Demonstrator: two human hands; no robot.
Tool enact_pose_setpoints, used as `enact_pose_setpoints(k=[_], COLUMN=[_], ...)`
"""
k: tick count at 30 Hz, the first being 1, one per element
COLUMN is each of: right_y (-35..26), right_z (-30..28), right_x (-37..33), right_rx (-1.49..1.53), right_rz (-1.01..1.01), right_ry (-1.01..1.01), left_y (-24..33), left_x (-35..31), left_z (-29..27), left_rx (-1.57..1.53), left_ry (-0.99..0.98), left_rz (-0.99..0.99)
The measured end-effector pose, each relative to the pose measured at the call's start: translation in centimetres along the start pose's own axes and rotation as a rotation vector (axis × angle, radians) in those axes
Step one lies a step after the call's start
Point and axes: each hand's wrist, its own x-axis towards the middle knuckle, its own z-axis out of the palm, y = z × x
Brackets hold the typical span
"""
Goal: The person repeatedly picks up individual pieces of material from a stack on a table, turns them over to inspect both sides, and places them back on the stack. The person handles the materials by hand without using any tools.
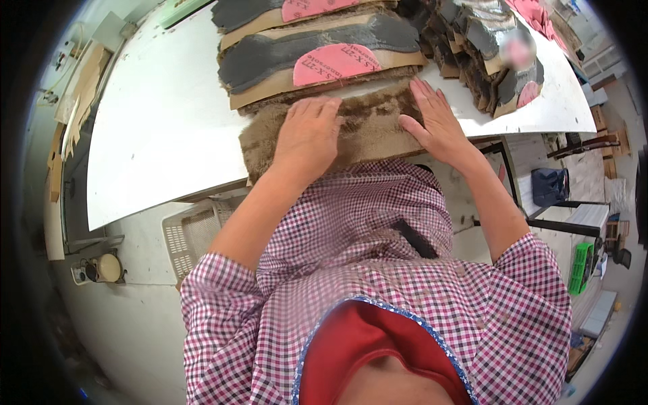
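Note:
A brown, fuzzy fur-like sheet (374, 135) lies at the near edge of the white table, right in front of my body. My left hand (308, 135) rests flat on its left part, fingers pointing away from me. Over its right end is my right hand (437, 125), thumb apart from the stretched fingers. Just beyond the sheet lies a layered tan piece (270, 86) with fuzzy edges. On its top are a dark grey coating (263, 59) and a pink half-round patch (337, 64). The undersides of my fingers are hidden.
Farther back sits another such piece (253, 15). An overlapping pile of grey-and-tan pieces (466, 47) stands at the table's right, near pink cloth (540, 20). Below the white table (162, 128) are a pale plastic basket (185, 236), a dark blue bag (550, 185) and a green crate (580, 266).

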Motion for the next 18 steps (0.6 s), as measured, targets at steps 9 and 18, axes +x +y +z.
enact_pose_setpoints(k=[9,18], right_y=[1.4,0.9], right_z=[-0.8,-2.9], right_x=[0.6,-0.5], right_rx=[0.762,0.866], right_rz=[0.256,0.325], right_ry=[0.105,0.272], left_y=[-0.4,-9.6], left_x=[1.6,-2.7], left_z=[-0.6,-18.0], left_rx=[0.021,-0.1], left_ry=[-0.045,0.415], left_rz=[-0.057,-0.567])
